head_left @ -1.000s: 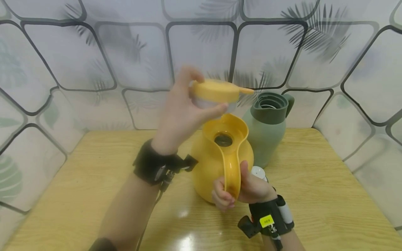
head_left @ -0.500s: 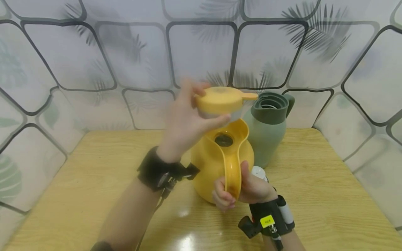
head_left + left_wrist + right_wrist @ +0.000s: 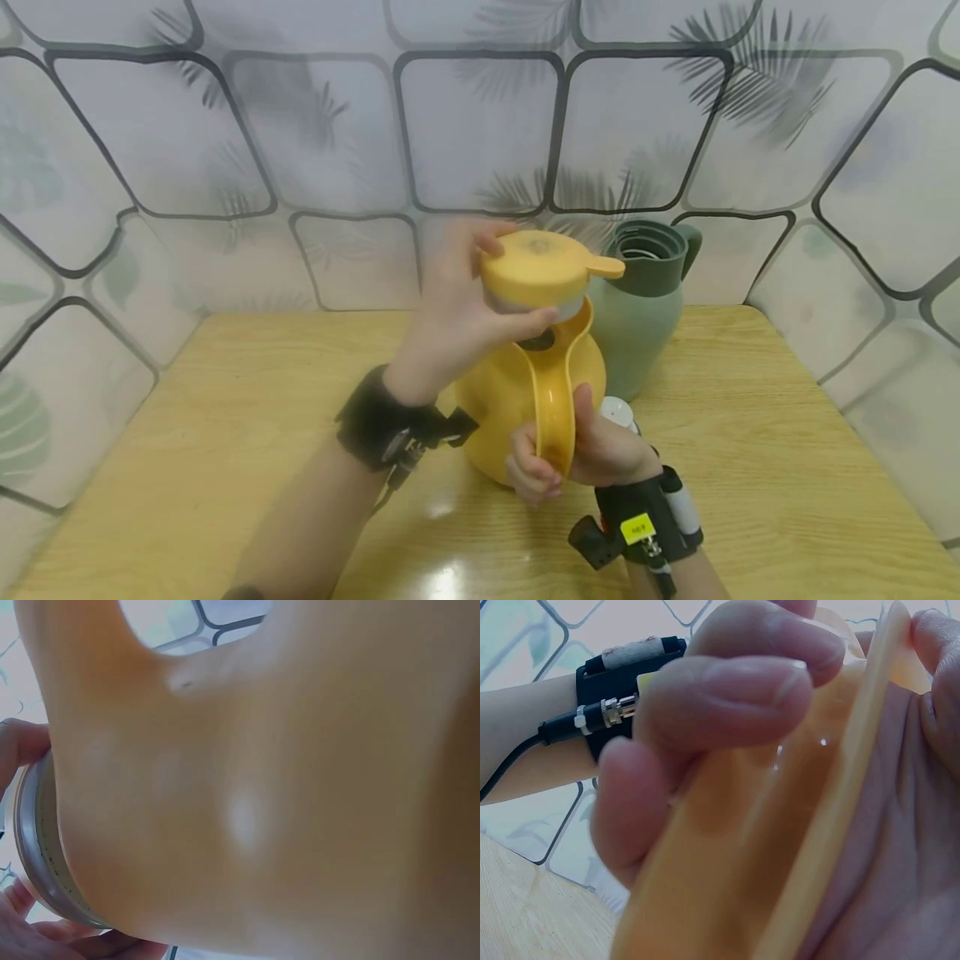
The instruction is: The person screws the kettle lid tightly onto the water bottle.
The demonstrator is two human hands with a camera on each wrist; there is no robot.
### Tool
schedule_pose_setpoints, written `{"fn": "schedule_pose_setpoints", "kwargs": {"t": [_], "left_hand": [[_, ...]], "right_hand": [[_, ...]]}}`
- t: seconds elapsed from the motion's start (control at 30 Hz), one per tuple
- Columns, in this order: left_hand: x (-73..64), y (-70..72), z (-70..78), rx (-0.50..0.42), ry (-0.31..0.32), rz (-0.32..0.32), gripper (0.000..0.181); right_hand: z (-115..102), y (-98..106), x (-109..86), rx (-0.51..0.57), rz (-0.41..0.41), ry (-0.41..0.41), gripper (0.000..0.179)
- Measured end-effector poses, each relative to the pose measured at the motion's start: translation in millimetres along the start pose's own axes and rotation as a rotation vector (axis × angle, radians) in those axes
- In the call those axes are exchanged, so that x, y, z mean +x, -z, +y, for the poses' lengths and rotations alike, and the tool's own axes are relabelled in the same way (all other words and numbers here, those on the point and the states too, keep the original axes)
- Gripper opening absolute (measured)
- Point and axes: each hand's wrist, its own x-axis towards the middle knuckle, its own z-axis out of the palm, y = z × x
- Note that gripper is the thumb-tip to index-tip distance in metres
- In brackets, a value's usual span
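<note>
A yellow jug (image 3: 487,417) stands upright on the table, its mouth uncovered and partly hidden behind the left thumb. Just over that mouth, my left hand (image 3: 457,308) holds a round yellow lid (image 3: 536,271) by its sides, its tab pointing right. The lid's pale underside (image 3: 30,832) shows at the left of the left wrist view, beside the jug's big yellow body (image 3: 240,787). Low on the jug's handle (image 3: 555,408), my right hand (image 3: 592,450) has its fingers curled round the grip. In the right wrist view those fingers (image 3: 727,697) wrap the handle (image 3: 780,825).
Behind the jug to the right stands a green jug (image 3: 637,317) with its top uncovered. A small white round-topped thing (image 3: 617,410) sits beside the right hand, mostly hidden. The wooden table (image 3: 787,467) ends against a patterned wall (image 3: 480,133).
My left hand has lowered the lid and shifted it slightly right, closer to the jug's mouth. My right hand keeps its grip on the handle, and the jug has not moved.
</note>
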Motion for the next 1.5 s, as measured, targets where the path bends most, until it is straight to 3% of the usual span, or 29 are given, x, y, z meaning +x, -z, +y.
{"fn": "schedule_pose_setpoints", "kwargs": {"t": [0.5,0.7,1.5], "left_hand": [[-7.5,-4.3,-14.2,0.042,-0.155,-0.074,0.079],[-8.5,-3.4,-17.9,0.126,-0.224,-0.082,0.067],[-14.1,-4.9,-15.2,0.163,-0.158,-0.136,0.065]], "right_hand": [[0,2,0.1,-0.015,0.000,0.002,0.076],[0,2,0.7,-0.022,0.001,0.004,0.076],[0,1,0.1,-0.013,-0.011,-0.004,0.075]]}}
